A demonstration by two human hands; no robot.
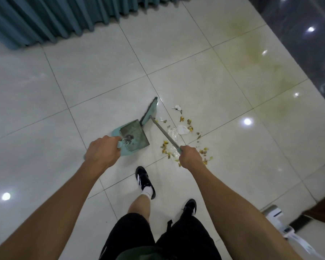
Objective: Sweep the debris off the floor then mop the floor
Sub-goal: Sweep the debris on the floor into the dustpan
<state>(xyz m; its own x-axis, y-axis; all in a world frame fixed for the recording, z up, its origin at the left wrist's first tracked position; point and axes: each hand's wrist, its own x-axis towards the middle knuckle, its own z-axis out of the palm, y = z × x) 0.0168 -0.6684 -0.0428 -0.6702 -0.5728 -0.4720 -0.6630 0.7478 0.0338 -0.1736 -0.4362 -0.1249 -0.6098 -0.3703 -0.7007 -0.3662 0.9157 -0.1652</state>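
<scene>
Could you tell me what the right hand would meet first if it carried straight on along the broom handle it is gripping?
Probably the clear plastic wrapper among the yellow scraps, then the teal broom head; the right hand seems higher, so depth is uncertain.

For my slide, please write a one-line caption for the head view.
Left hand holds a teal dustpan, right hand grips the broom beside scattered debris on the tile floor.
</scene>
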